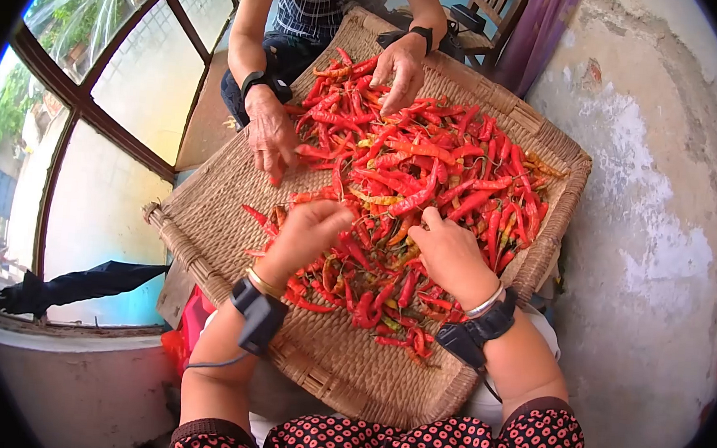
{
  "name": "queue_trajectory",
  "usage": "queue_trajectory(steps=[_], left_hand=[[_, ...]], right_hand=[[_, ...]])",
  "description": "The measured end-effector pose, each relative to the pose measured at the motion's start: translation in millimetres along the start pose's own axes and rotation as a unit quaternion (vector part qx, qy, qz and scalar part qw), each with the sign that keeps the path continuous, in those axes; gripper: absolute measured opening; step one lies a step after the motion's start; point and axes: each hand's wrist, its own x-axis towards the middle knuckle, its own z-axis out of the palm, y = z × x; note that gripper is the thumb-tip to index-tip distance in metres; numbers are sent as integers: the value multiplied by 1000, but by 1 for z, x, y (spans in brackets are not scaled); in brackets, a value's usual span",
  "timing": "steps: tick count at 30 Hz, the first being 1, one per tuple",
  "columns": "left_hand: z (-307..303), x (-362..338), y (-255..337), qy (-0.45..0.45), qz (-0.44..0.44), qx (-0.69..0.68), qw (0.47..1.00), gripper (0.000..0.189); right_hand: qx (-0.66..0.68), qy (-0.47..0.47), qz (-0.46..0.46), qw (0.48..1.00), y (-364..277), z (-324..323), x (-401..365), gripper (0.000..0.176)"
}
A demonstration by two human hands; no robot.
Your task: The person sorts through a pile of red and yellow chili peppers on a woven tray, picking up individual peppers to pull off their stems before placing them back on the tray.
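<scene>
A big heap of red chili peppers [415, 148], a few of them orange or shrivelled, covers much of a woven tray [217, 196]. Over the heap's near left side is my left hand [312, 230], its fingers curled together and a little blurred. Whatever they may hold is hidden. My right hand [455, 250] reaches into the middle of the peppers with bent, closed fingers. Red peppers lie against its fingertips, but I cannot make out what is between them. Smaller, darker peppers [370, 296] lie between my wrists.
Across the tray, another person's two hands [271, 133] touch the peppers at the far side. A window [134, 80] stands at the left, with a dark folded umbrella [88, 287] below it. A worn plaster wall [630, 203] rises close on the right. A wooden chair [497, 16] stands behind.
</scene>
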Motion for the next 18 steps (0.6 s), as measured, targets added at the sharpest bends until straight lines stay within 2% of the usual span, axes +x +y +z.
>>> queue_trajectory(steps=[2, 4, 6, 8, 9, 11, 12, 14, 18], left_hand=[[20, -6, -8, -56, 170, 222, 958, 13], [32, -12, 2, -121, 167, 225, 952, 17], [36, -12, 6, -144, 149, 236, 949, 16], [36, -10, 3, -108, 205, 288, 929, 15], [37, -7, 2, -110, 204, 290, 929, 15], [38, 0, 0, -22, 323, 363, 874, 19], [39, 1, 1, -21, 322, 363, 874, 19], [45, 6, 4, -17, 376, 363, 852, 20], [64, 17, 23, -16, 340, 461, 820, 30]], right_hand=[[-22, -21, 22, 999, -1, 0, 2, 2], [-32, -52, 41, 997, -2, -3, 4, 3], [-44, -35, 20, 998, -1, -5, 0, 3], [-55, -21, -1, 998, 0, -4, -1, 4], [-55, -28, 6, 998, 2, -3, 0, 4], [-51, -37, 15, 998, 0, 0, -1, 3], [-53, -31, 10, 998, -1, -2, -2, 3], [-56, -24, 3, 998, 0, -3, 0, 3], [-87, -37, 11, 995, 5, 4, -7, 4]])
